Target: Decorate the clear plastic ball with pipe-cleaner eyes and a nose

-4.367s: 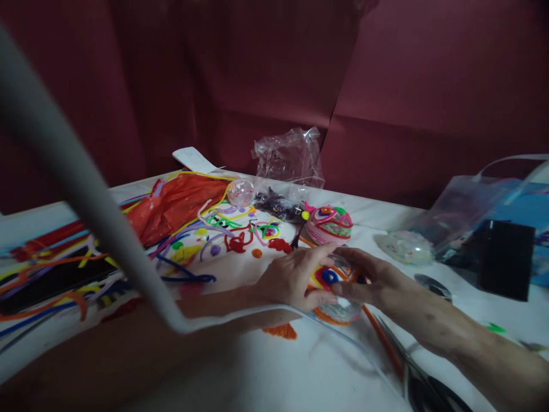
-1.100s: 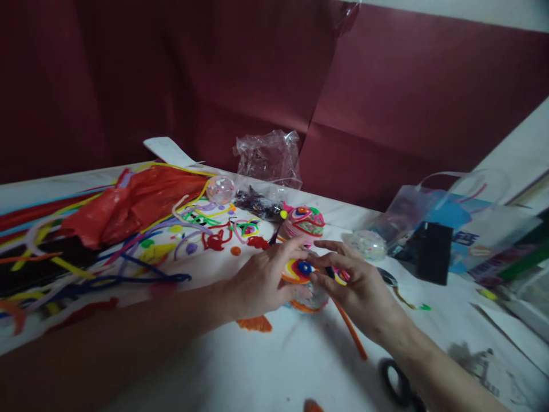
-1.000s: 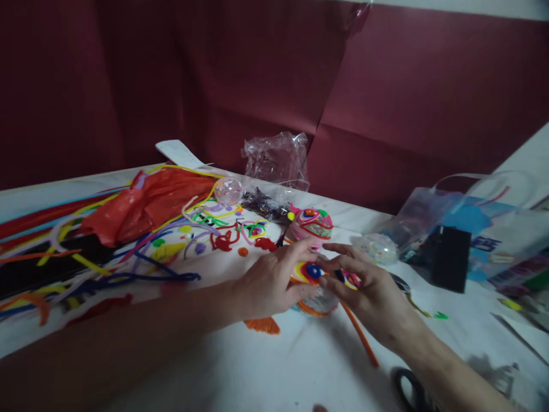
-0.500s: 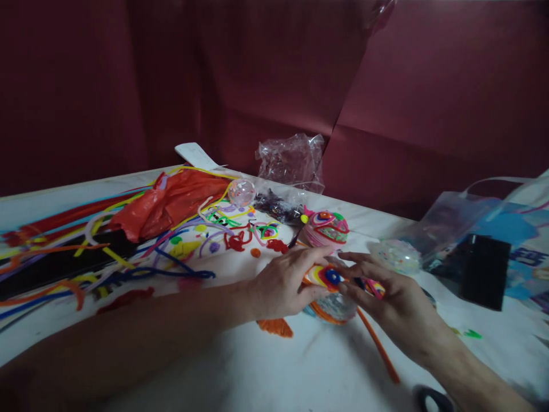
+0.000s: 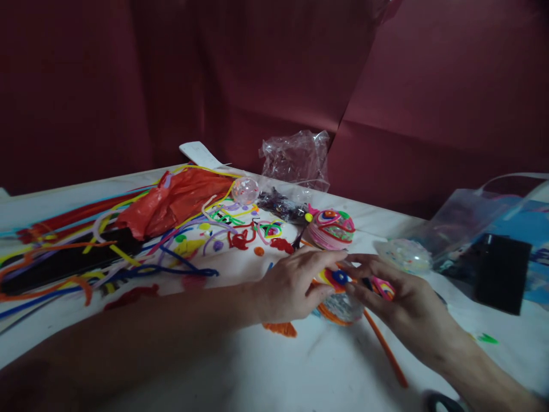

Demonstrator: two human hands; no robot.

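Observation:
Both hands meet over a round craft ball (image 5: 341, 309) wrapped partly in orange and blue strands, clear elsewhere. A yellow, orange and blue coiled piece (image 5: 338, 277) sits on its top. My left hand (image 5: 295, 283) grips this ball from the left, thumb and fingers around the coiled piece. From the right, my right hand (image 5: 397, 292) pinches at the blue centre with its fingertips. An orange pipe cleaner (image 5: 386, 349) slants down from beside the ball. Just behind the hands rests a pink-wrapped ball (image 5: 330, 228) with a yellow pompom.
Coloured pipe cleaners (image 5: 158, 269) and a red plastic bag (image 5: 175, 197) spread over the left. Clear balls (image 5: 245, 191) and a crumpled clear bag (image 5: 295, 160) lie behind. A black box (image 5: 502, 274) stands right; a dark ring handle (image 5: 441, 402) is near the front edge.
The whole view has shifted slightly, so everything appears a little further right. Both hands keep their hold on the ball, with little visible movement of the fingers.

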